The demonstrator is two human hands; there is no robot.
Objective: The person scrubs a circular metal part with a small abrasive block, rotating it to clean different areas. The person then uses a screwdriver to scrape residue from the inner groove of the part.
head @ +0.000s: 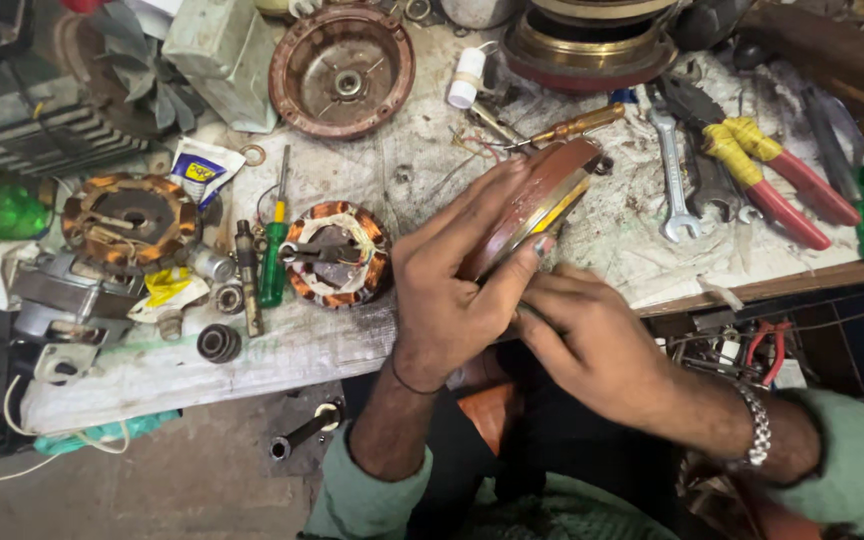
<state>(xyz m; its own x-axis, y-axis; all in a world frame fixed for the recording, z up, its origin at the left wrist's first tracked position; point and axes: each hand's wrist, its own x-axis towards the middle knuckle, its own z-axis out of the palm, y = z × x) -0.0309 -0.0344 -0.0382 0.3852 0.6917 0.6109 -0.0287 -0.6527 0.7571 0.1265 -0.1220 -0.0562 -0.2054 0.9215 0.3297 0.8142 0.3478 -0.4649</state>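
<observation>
My left hand (452, 280) grips a round reddish-brown motor housing (542, 200) held on edge over the front of the workbench, fingers spread across its back. My right hand (582, 335) is below it, fingers curled against the housing's lower rim; what they pinch is hidden. A copper-wound stator with a shaft (337, 255) lies on the bench just left of my left hand. A green-handled screwdriver (274, 255) lies beside that stator.
A second copper-wound stator (130, 220) sits at the left. A rust-coloured end bell (342, 70) lies at the back. A spanner (674, 175), red-and-yellow pliers (767, 175) and a yellow-handled screwdriver (577, 125) lie to the right. A bearing (219, 343) rests near the bench (282, 350) front edge.
</observation>
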